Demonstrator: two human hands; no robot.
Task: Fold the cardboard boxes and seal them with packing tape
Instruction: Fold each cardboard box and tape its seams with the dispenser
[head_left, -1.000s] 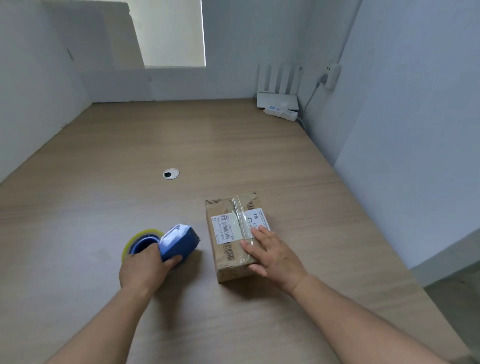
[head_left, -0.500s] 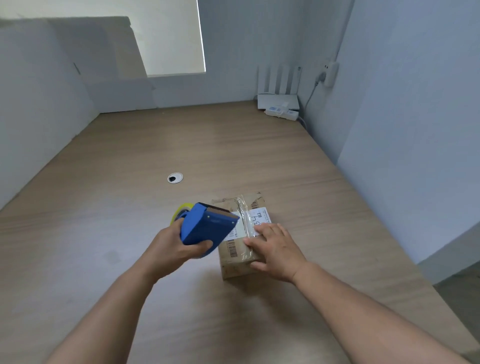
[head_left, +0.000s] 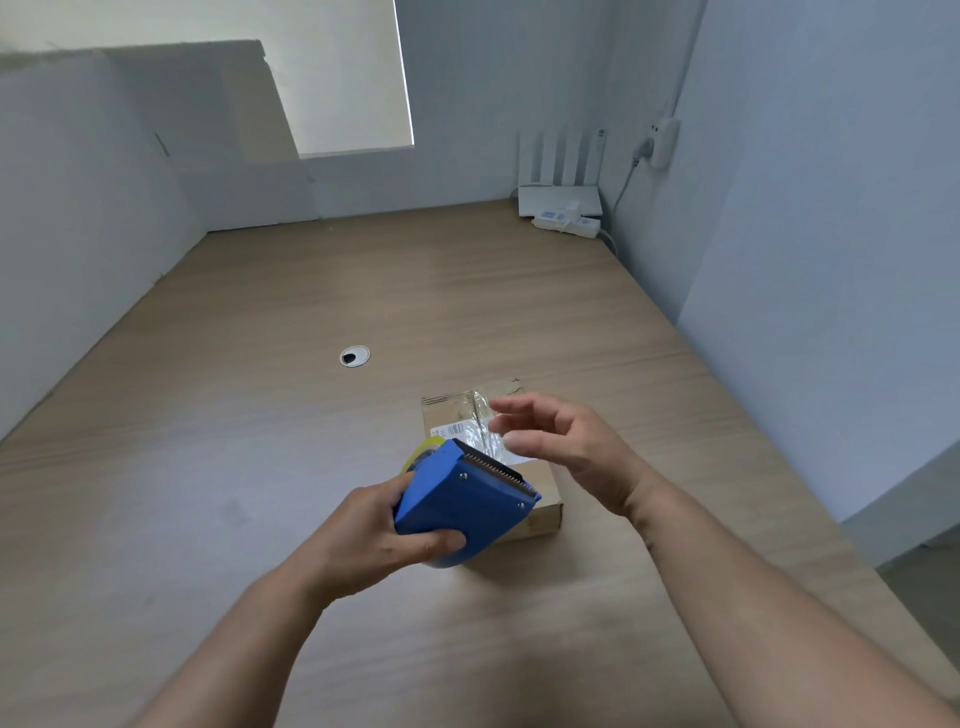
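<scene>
The wooden tabletop (head_left: 260, 467) fills most of the view, running from the near edge back to white walls at its far edge and along its left and right sides. A flat sheet of white board (head_left: 223, 135) leans against the wall at the far left corner. In the far right corner a white router (head_left: 560, 197) with upright antennas stands against the wall, with a white power strip (head_left: 566, 224) lying just in front of it and a cable running up to a plug on the wall.

A closed cardboard box (head_left: 540, 483) sits on the tabletop right of centre, nearer the near edge than the far one. Its top carries a white shipping label and a strip of clear tape along the seam, wrinkled and shiny at the far end.

The left hand (head_left: 363, 540) is clenched around a blue tape dispenser (head_left: 462, 499), thumb across its near side, holding it above the near left part of the box with the serrated cutting blade facing up and to the right. A yellow-green edge of the tape roll shows behind the dispenser's far side.

The right hand (head_left: 566, 447) hovers over the box top, fingers spread and loosely curled, grasping nothing; whether the fingertips touch the tape is unclear.

A small round cable grommet (head_left: 355, 356) is set into the tabletop, left of the box and farther back.
</scene>
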